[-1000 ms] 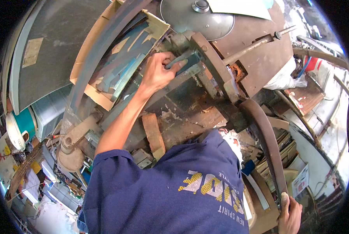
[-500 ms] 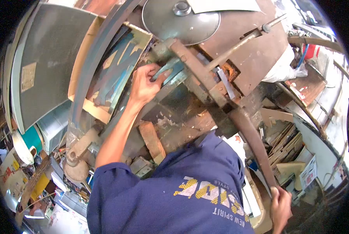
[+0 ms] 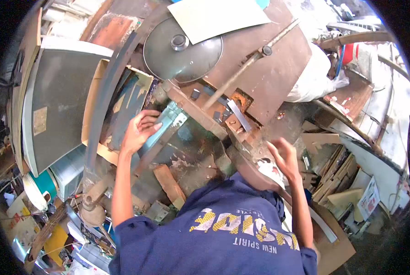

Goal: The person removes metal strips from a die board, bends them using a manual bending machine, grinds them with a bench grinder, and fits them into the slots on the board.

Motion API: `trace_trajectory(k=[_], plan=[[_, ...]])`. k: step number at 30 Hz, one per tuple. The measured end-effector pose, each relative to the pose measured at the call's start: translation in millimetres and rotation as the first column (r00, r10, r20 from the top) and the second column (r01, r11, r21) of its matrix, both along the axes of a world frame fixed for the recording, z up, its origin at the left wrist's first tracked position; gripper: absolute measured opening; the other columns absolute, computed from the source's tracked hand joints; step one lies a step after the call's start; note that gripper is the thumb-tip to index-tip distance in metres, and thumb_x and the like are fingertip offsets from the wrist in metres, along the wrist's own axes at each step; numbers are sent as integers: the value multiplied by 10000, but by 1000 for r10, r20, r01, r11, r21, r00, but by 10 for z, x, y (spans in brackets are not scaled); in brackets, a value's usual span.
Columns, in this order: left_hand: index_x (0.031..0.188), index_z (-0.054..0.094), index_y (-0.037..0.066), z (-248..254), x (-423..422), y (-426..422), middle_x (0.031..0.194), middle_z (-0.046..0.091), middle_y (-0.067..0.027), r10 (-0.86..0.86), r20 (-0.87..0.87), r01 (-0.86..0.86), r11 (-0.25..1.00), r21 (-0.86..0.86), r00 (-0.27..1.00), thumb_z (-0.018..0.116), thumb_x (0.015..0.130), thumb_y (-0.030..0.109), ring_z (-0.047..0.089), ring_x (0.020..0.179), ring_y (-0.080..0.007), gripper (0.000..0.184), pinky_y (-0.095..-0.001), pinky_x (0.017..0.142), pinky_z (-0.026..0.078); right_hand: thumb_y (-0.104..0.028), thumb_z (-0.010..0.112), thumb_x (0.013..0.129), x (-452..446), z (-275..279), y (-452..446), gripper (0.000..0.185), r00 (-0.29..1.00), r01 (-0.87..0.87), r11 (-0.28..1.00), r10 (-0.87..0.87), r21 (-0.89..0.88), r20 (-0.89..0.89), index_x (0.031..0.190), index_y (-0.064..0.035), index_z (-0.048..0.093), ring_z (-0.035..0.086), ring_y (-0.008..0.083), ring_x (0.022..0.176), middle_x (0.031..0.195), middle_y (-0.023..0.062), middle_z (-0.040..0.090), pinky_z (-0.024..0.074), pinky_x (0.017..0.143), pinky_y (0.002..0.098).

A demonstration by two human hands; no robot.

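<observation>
My left hand (image 3: 143, 131) is over a bluish-green metal strip (image 3: 161, 130), its fingers loosely bent and the thumb apart from them, near the strip's surface. Whether the fingertips touch the strip is hard to see. The strip's far end lies by a heavy brown metal crossbar (image 3: 198, 110) of a bench machine. From the crossbar a thick curved lever (image 3: 255, 173) runs toward my body. My right hand (image 3: 285, 158) is raised to the right of this lever, fingers stretched and holding nothing.
A glass pot lid (image 3: 184, 57) and a pale sheet (image 3: 218, 18) lie on the brown metal table (image 3: 278, 64). A thin rod (image 3: 237, 66) crosses it. Small dark offcuts (image 3: 218, 115) sit behind the crossbar. An open cardboard box (image 3: 95, 101) stands left; wood scraps (image 3: 338, 174) lie right.
My right hand has let go of the lever's end and moved up and left. My left hand has loosened from the strip and drawn back. The view has shifted.
</observation>
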State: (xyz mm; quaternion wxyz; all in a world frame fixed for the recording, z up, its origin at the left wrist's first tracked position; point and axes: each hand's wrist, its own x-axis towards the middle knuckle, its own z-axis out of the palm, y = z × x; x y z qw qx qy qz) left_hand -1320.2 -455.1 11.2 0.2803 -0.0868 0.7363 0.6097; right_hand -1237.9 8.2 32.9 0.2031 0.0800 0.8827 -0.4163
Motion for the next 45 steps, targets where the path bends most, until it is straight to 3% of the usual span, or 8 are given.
trace_trajectory(k=[7,16,17,23,29,39,41,45], plan=[[1166,607,17,3,22,-73,1032,682,-72,95,66,-94,995,-14,993,775,826,101,648,972,-134,388,-290,867,507,-154,684,859,-1394,-810,-1292,356,859,-441,890,457,119,-233,1190,-45,612,646,396,961,1089,196,653,527,810,465],[1171,620,34,152,53,5,1046,688,-84,83,126,-65,988,-137,989,830,764,172,653,966,-155,478,-308,848,510,-197,697,839,-1407,-944,-1529,315,905,-316,946,279,-66,-322,1080,-25,589,646,394,908,994,191,644,532,766,468],[1171,619,30,275,6,87,1052,688,-89,73,-53,-84,958,-273,996,822,763,162,651,974,-161,475,-309,856,506,-187,699,840,-1335,-895,-1391,301,919,-277,955,233,-101,-319,1063,-20,587,649,393,896,955,187,652,533,764,463],[1188,608,14,1304,-271,1246,1097,665,-87,-29,-556,-218,902,-374,830,693,854,-9,624,1026,-174,345,-315,937,485,27,789,741,-737,654,-465,641,790,32,987,-120,-155,-602,1272,4,430,735,214,869,1098,135,690,593,727,305],[1213,639,1,1838,86,2889,1147,694,-136,-292,-683,377,926,-27,669,797,721,2,663,996,-238,517,-340,862,523,61,796,709,102,1709,56,731,682,188,981,-166,-49,-713,1322,58,398,734,222,866,1235,172,628,608,765,309],[984,727,-62,1782,1127,4209,925,731,-172,-513,-764,914,317,255,391,838,639,-62,706,884,-243,362,-308,766,561,118,781,682,2215,2090,483,815,424,562,774,-571,-290,-703,1378,63,362,712,195,934,1293,205,580,597,771,283],[958,728,-66,1808,1593,4452,908,731,-167,-516,-778,933,229,278,358,831,648,-66,704,873,-234,327,-298,742,563,132,778,684,2771,2074,473,838,383,617,630,-764,-473,-519,1398,36,350,700,188,980,1231,185,619,576,824,285],[929,727,-72,1865,2806,4787,894,731,-166,-505,-835,970,19,242,218,821,655,-61,702,845,-244,290,-311,725,564,14,637,900,4189,1989,265,376,167,698,295,-953,-652,-253,1263,29,540,656,130,937,1101,101,657,534,823,253]])
